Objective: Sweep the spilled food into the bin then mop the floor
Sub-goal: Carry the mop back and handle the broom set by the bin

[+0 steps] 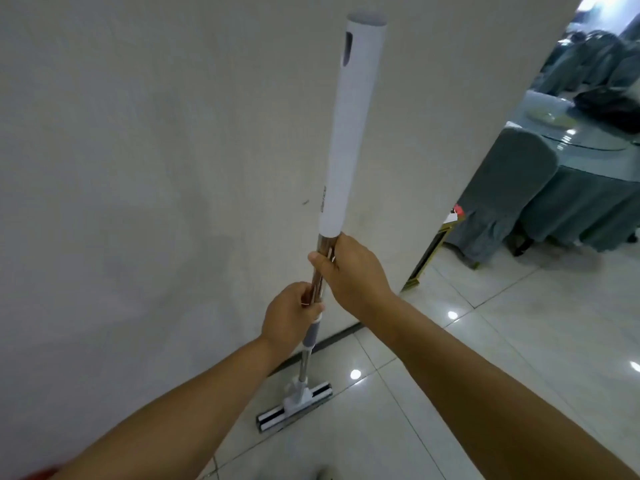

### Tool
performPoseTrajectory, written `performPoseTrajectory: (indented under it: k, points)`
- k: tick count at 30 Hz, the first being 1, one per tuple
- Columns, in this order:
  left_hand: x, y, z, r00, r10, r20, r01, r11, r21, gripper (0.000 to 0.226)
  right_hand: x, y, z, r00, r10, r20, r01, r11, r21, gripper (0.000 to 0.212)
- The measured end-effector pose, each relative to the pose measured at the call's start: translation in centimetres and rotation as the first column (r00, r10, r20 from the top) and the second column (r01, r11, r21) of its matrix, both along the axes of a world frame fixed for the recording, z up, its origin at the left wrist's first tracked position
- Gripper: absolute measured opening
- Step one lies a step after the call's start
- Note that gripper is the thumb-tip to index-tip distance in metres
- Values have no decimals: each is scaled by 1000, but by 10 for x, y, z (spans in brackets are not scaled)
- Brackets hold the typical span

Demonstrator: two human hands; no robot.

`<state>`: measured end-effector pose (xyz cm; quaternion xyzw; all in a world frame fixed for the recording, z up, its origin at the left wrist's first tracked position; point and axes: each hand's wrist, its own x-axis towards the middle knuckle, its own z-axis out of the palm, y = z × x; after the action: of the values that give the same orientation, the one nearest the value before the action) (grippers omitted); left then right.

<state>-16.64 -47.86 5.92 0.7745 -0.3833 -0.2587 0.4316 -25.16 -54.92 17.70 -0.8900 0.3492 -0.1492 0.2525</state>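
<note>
A mop stands nearly upright in front of a white wall. Its thick white handle runs up to the top of the view, and its flat sponge head rests on the tiled floor by the skirting. My right hand grips the shiny metal shaft just under the white handle. My left hand grips the same shaft a little lower, above a grey collar. No spilled food and no bin are in view.
The white wall fills the left and ends at a corner on the right. Past the corner stand a grey-covered chair and a draped table. A gold-framed sign leans at the corner. Glossy floor tiles spread right.
</note>
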Motion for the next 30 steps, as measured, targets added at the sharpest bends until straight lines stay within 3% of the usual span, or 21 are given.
performPoseTrajectory:
  k: [8, 14, 18, 22, 24, 26, 30]
  points:
    - [14, -59, -22, 972, 199, -121, -203, 979, -20, 16, 37, -77, -30, 984, 154, 87, -156, 988, 10, 31]
    - [47, -73, -20, 913, 407, -41, -406, 914, 12, 4, 83, -103, -47, 950, 282, 136, -295, 951, 89, 28]
    - [71, -72, -21, 883, 470, -11, -470, 883, 4, 5, 80, -113, -74, 956, 263, 129, -280, 951, 130, 24]
    - [75, -73, -28, 902, 430, 36, -431, 902, 24, 6, 61, -113, -114, 961, 273, 49, -277, 926, 257, 15]
    - [74, -66, -31, 895, 439, 77, -443, 896, 41, 19, 53, -108, -126, 959, 285, -8, -270, 917, 293, 17]
    - [71, -46, -32, 878, 468, 100, -475, 878, 63, 32, 49, -99, -134, 944, 321, -79, -286, 914, 289, 18]
    - [61, 32, -42, 871, 482, 94, -491, 850, 190, 29, 47, -67, -139, 822, 460, -337, -422, 888, 183, 18]
